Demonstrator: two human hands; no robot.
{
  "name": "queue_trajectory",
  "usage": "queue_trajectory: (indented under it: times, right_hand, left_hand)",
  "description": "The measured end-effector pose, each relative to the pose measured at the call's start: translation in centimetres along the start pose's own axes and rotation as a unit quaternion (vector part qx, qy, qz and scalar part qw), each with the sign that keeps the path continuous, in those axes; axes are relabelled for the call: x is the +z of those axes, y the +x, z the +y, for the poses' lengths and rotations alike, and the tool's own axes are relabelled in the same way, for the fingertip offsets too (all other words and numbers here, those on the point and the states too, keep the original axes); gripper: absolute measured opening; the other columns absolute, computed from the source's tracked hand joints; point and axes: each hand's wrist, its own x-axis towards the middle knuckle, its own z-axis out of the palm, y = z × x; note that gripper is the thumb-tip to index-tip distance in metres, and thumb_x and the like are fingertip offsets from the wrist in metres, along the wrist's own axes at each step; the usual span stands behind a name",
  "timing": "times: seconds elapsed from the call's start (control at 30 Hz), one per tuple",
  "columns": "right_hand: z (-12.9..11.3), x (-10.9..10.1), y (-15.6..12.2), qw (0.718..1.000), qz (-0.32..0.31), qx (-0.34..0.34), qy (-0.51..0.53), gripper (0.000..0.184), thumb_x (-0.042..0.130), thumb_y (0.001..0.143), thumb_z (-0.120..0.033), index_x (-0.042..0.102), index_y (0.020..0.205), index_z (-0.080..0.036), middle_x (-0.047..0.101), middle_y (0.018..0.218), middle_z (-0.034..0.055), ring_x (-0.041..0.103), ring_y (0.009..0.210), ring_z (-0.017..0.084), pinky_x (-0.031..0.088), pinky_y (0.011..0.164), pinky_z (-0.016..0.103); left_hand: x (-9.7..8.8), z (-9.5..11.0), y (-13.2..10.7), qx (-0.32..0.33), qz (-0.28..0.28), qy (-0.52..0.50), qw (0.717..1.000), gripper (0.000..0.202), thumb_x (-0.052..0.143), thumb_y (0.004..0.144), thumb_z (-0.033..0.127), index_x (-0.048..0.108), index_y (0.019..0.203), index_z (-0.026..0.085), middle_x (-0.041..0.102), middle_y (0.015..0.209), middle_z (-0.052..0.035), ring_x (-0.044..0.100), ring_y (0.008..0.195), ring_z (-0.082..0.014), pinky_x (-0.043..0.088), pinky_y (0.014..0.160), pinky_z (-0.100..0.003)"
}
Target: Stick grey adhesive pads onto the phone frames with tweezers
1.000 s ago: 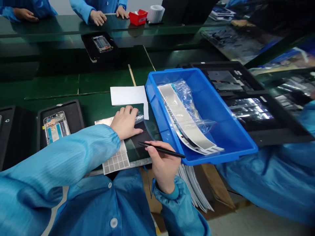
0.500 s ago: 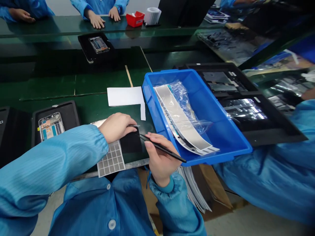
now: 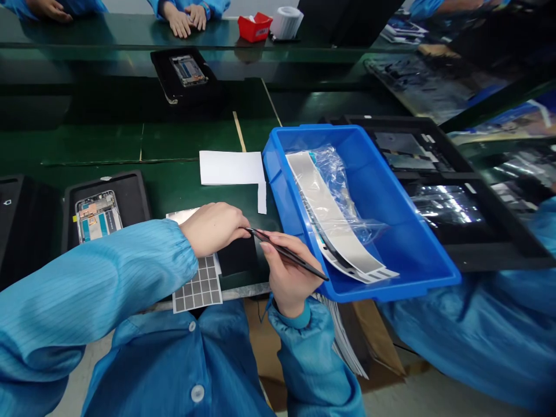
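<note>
My right hand (image 3: 295, 269) is closed around black tweezers (image 3: 289, 255), whose tips meet the fingertips of my left hand (image 3: 217, 229). The left thumb and fingers are pinched on a small thin piece, now mostly hidden; it looked silvery half a second ago. Below the left wrist, a sheet of grey rectangular stickers (image 3: 197, 288) reaches over the table's front edge, partly covered by my sleeve. A dark flat pad (image 3: 237, 256) lies on the table under the hands. To the left, a phone with its inside exposed (image 3: 99, 214) rests in a black foam tray (image 3: 134, 197).
A blue bin (image 3: 417, 255) with grey strips (image 3: 330, 208) and clear plastic stands close on the right. White paper (image 3: 230, 168) lies ahead. Another open phone (image 3: 189, 70) sits on a black tray farther back. Black trays (image 3: 473, 255) and a co-worker's sleeve (image 3: 456, 330) are beyond the bin.
The tweezers' tips have come up to my left fingertips, where a gap showed before. The view has shifted slightly. Across the table, a co-worker's hands have moved closer together.
</note>
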Motion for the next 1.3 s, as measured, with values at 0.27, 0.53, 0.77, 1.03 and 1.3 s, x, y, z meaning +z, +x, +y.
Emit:
queue_trajectory:
  times: [0.27, 0.53, 0.77, 1.03, 1.3]
  right_hand:
    - [0.18, 0.29, 0.23, 1.0, 0.008, 0.003, 0.011, 0.021, 0.078, 0.079, -0.009, 0.075, 0.092, -0.024, 0.079, 0.09, 0.0031, 0.076, 0.084, 0.021, 0.065, 0.079, 0.041]
    - [0.24, 0.49, 0.28, 1.0, 0.01, -0.006, 0.008, 0.02, 0.079, 0.078, -0.008, 0.075, 0.091, -0.024, 0.078, 0.088, 0.0027, 0.077, 0.082, 0.02, 0.066, 0.076, 0.038]
    - [0.24, 0.48, 0.41, 1.0, 0.017, -0.018, 0.011, 0.024, 0.078, 0.078, -0.005, 0.075, 0.092, -0.024, 0.078, 0.089, 0.0026, 0.077, 0.083, 0.02, 0.066, 0.076, 0.038]
    - [0.25, 0.57, 0.52, 0.999, 0.01, -0.031, 0.011, 0.024, 0.079, 0.077, -0.004, 0.075, 0.09, -0.024, 0.078, 0.086, 0.0013, 0.077, 0.081, 0.019, 0.066, 0.075, 0.036]
    - [0.13, 0.48, 0.64, 1.0, 0.011, -0.018, -0.005, 0.02, 0.079, 0.078, -0.008, 0.075, 0.09, -0.023, 0.079, 0.087, 0.0025, 0.077, 0.081, 0.021, 0.066, 0.075, 0.038]
  left_hand:
    - [-0.11, -0.07, 0.2, -0.013, -0.01, 0.0, 1.0, 0.026, 0.052, 0.099, 0.031, 0.076, 0.105, 0.021, 0.075, 0.101, -0.0066, 0.07, 0.097, -0.0241, 0.048, 0.08, -0.032]
    - [0.2, -0.25, 0.14, -0.019, -0.002, 0.004, 1.0, 0.026, 0.053, 0.099, 0.032, 0.077, 0.103, 0.022, 0.076, 0.1, -0.0069, 0.07, 0.098, -0.0249, 0.049, 0.08, -0.033]
    - [0.1, -0.31, 0.1, -0.013, 0.009, 0.005, 1.0, 0.025, 0.054, 0.098, 0.032, 0.077, 0.1, 0.023, 0.076, 0.097, -0.0069, 0.071, 0.094, -0.0219, 0.049, 0.078, -0.03]
    - [0.05, -0.38, 0.11, -0.019, 0.012, -0.001, 1.0, 0.024, 0.055, 0.097, 0.031, 0.077, 0.098, 0.023, 0.075, 0.096, -0.0071, 0.071, 0.093, -0.0215, 0.049, 0.079, -0.03]
    - [-0.19, -0.06, 0.08, -0.027, 0.001, 0.009, 1.0, 0.025, 0.054, 0.098, 0.032, 0.077, 0.101, 0.023, 0.075, 0.097, -0.008, 0.071, 0.095, -0.0237, 0.05, 0.078, -0.032]
